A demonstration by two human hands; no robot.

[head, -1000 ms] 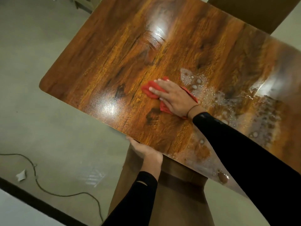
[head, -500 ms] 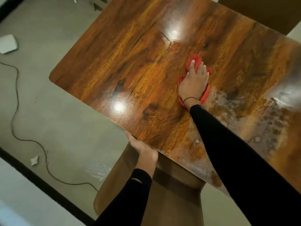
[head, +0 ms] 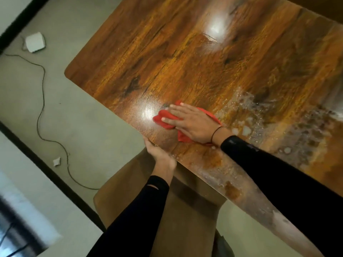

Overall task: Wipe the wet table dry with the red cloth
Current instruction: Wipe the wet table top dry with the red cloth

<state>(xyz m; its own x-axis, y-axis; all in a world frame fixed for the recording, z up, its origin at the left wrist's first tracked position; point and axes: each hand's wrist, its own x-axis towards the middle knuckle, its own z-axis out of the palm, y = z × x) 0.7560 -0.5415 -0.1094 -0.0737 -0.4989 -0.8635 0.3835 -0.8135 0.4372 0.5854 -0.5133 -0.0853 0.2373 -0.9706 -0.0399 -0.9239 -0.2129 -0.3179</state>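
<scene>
R hand: my right hand lies flat on the red cloth, fingers straight and spread, pointing to 9 o'clock; palm presses it to the table, not curled round it.
Cloth vs hand: bunched under my palm; red sticks out past the fingertips at 9 o'clock, a strip shows at 12 o'clock by the knuckles, a bit more at 6 o'clock under the heel of the hand.
Cloth on table: near the front edge, just beside the bright glare spot at its 9 o'clock.
L hand: my left hand grips the table's front edge at 7 o'clock from the cloth; thumb on the rim, fingers go under the top, out of sight.
Wet patch: water film and droplets at 3 o'clock from my R hand, running down along the front edge toward 5 o'clock.
Containers: can't make out any.
Floor: white box at 10 o'clock, thin cable trailing from it, small white scrap beside the cable.
Below table: brown chair under my L arm.
Hard to tell: frame is motion-blurred; table's far and right corners cut off; my R sleeve hides part of the wet strip; dark blurred thing at 7 o'clock corner, can't ID.
</scene>
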